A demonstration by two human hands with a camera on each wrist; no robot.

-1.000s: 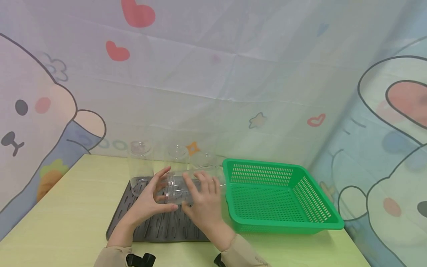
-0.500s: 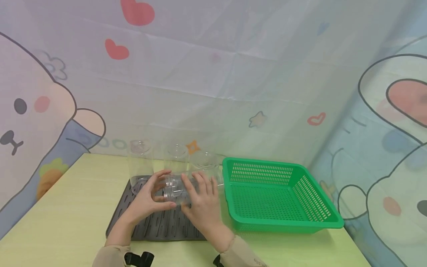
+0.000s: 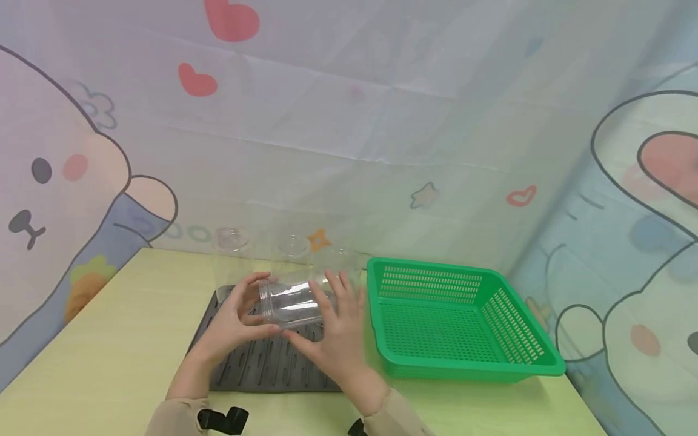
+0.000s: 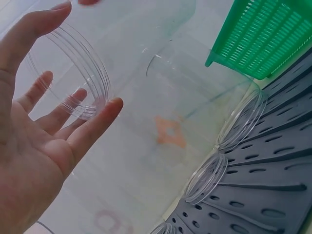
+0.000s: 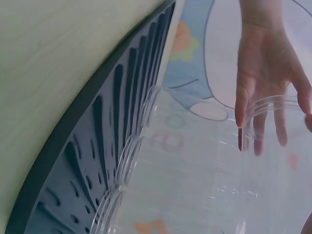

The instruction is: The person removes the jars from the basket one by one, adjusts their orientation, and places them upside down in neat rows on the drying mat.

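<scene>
A clear plastic jar (image 3: 294, 303) lies sideways in the air above a grey ridged drying mat (image 3: 262, 369). My left hand (image 3: 234, 318) grips its threaded mouth, fingers behind and thumb in front. The ring of that mouth (image 4: 80, 73) sits between the spread fingers in the left wrist view. On the jar's other end, my right hand (image 3: 338, 336) holds the body, index finger over the front and thumb underneath. Behind it, three more clear jars stand mouth down on the mat: a left jar (image 3: 233, 260), a middle jar (image 3: 292, 248) and a right jar (image 3: 338, 260).
A green slatted basket (image 3: 463, 369) stands right of the mat, close to my right hand. Both rest on a pale yellow table (image 3: 109, 339). A printed cloth (image 3: 349, 121) hangs behind the table's back edge.
The held jar and both hands have shifted slightly left, with the jar's mouth a little higher. My right thumb reaches further left beneath the jar.
</scene>
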